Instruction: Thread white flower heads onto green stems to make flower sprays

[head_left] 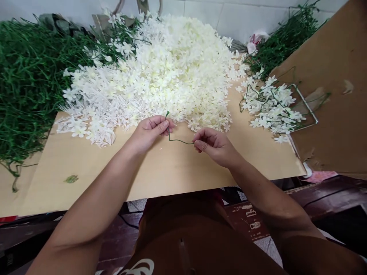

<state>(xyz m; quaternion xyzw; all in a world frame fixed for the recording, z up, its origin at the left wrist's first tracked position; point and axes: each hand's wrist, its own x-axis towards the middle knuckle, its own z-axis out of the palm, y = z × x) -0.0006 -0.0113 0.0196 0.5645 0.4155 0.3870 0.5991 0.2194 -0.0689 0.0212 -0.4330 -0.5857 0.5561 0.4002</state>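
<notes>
Between my two hands runs a thin green artificial stem (181,141), bent at a sharp corner. My left hand (155,130) pinches it near its top end, which sticks up above the thumb. The other end sits between the thumb and fingers of my right hand (210,143). Just beyond both hands lies a large heap of white and pale yellow artificial flowers (183,72), spread over the cardboard-coloured tabletop (177,172). No blossom shows on the held stem.
Green stems (31,80) are piled at the left, with another green pile (286,38) at the back right. A bunch of white flowers on stems (275,105) lies by a metal wire frame (305,101). An upright cardboard panel (329,72) bounds the right side. A leaf scrap (71,179) lies front left.
</notes>
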